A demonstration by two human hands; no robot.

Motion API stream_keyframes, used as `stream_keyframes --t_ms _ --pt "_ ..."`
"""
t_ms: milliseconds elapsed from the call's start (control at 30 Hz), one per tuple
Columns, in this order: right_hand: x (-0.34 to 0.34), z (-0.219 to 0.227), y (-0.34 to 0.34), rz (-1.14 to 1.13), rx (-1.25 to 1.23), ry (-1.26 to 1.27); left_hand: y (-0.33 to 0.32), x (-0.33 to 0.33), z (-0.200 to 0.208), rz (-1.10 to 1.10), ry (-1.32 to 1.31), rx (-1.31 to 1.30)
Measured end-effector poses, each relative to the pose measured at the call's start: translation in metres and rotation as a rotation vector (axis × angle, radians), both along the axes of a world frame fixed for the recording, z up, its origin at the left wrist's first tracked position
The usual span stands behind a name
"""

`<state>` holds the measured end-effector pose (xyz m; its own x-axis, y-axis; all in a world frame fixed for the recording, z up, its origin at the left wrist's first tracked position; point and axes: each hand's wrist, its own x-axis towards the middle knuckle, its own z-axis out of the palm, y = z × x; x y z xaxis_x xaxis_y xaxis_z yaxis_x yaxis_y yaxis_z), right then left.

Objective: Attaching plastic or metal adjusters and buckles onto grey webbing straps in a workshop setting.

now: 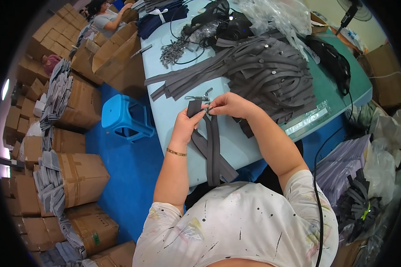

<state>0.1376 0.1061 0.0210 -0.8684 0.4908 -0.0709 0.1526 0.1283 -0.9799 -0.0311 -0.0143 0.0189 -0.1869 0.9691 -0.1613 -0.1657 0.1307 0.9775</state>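
Note:
Over the near edge of the table my left hand (186, 126) is closed, pinching the end of a dark grey zipper (213, 151) whose tape hangs down and crosses over itself. My right hand (231, 107) meets it from the right, its thumb and fingertips pinched on a small metal zipper slider (207, 109) at the tape's end. The fingers partly hide how slider and tape meet. Just beyond the hands lie a few loose sliders (206, 95). A big heap of grey zippers (272, 73) spreads to the right, with long tape ends (178, 83) reaching left.
A pile of metal sliders (173, 52) lies farther back on the pale table (162, 124), near black bags (236, 26) and clear plastic (276, 15). A blue stool (125, 116) stands left. Cardboard boxes (82, 178) line the left side. Another person (107, 20) is at the far left.

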Motion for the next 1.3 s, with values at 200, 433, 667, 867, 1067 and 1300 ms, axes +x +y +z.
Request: stream_keyframes --t_ms 200,433,667,867,1067,1300 --pt "0.001 0.001 0.0 0.073 -0.228 0.077 0.002 -0.002 -0.002 -0.03 -0.346 0.017" --pt "0.0 0.002 -0.002 0.071 -0.157 0.022 0.001 0.001 0.004 -0.051 -0.266 0.017" --pt "-0.002 -0.002 0.001 0.066 -0.093 -0.08 0.002 -0.002 -0.001 -0.09 -0.06 0.02" --pt "-0.013 -0.024 -0.002 -0.069 -0.13 0.04 0.004 0.003 0.003 0.017 0.055 0.045" --pt "-0.016 -0.006 -0.013 -0.172 -0.216 0.187 0.001 0.007 0.002 0.203 -0.043 0.073" --pt "-0.018 -0.008 -0.014 -0.235 -0.171 0.178 0.003 0.005 0.0 0.229 -0.148 -0.007"
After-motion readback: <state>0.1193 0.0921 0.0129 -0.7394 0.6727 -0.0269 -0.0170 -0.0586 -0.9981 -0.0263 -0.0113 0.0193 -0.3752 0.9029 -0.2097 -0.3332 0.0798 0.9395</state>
